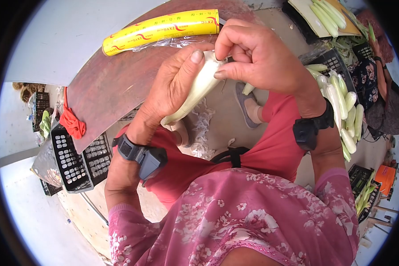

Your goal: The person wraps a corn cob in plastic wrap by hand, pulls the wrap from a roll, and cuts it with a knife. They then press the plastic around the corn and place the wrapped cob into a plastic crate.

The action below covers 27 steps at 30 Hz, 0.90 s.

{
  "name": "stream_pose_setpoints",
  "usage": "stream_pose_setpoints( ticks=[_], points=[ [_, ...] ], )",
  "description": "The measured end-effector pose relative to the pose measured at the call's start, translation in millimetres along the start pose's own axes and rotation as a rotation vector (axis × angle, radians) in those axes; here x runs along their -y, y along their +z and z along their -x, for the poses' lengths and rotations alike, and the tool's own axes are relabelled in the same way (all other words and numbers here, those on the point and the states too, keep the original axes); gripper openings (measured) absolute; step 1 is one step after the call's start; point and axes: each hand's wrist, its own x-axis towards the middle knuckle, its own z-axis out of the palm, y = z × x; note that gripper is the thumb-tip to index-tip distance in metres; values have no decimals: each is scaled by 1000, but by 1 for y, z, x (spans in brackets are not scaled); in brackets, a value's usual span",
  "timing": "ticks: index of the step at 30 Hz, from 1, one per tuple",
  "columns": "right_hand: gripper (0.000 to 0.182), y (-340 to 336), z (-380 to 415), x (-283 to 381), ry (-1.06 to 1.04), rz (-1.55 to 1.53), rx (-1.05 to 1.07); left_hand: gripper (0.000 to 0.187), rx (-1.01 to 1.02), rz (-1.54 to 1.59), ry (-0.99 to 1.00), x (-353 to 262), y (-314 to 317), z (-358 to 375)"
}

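Observation:
An ear of corn [197,90] in pale husk slants between my hands, one end up near my fingers and the other pointing down over the floor. My left hand [173,80] is wrapped round its upper part, thumb lying along the side. At the upper end, my right hand [259,57] is closed in a pinch, thumb and forefinger right at the tip. Just beyond my hands, a yellow printed roll of cling film [162,32] lies on the reddish-brown table [106,95], with loose clear film [175,42] along its near side.
Pale husked ears [348,108] are heaped at right by a black crate [332,62]; more lie on a board [326,20]. Another person [377,80] is at the right edge. A red cloth [72,122] hangs off the table above black crates [68,153]. Pale scraps [202,128] litter the floor.

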Motion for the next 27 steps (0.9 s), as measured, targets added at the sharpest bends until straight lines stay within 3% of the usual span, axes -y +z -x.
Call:
stream_pose_setpoints(
  ticks=[8, 14, 17, 20, 23, 27],
  points=[
    [11, 4, -2, -10, -206, -61, -37, 43, 11, 47, -45, -1, -1, 1],
    [11, 7, 1, -4, -85, -285, -56, 48, 73, 78, 30, -2, 2, 6],
    [13, 9, -3, -6, -61, -194, -2, 51, 103, 114, 161, 10, -1, 5],
    [14, 17, -2, -7, -18, -311, -47, 61, 39, -83, 145, 7, 1, 4],
    [12, 20, -2, -6, 157, -157, -46, 63, -62, -366, 187, 4, -2, 3],
    [17, 40, -3, -8, 180, -312, -306, 58, -202, -393, 242, 5, -1, 2]
  ],
)
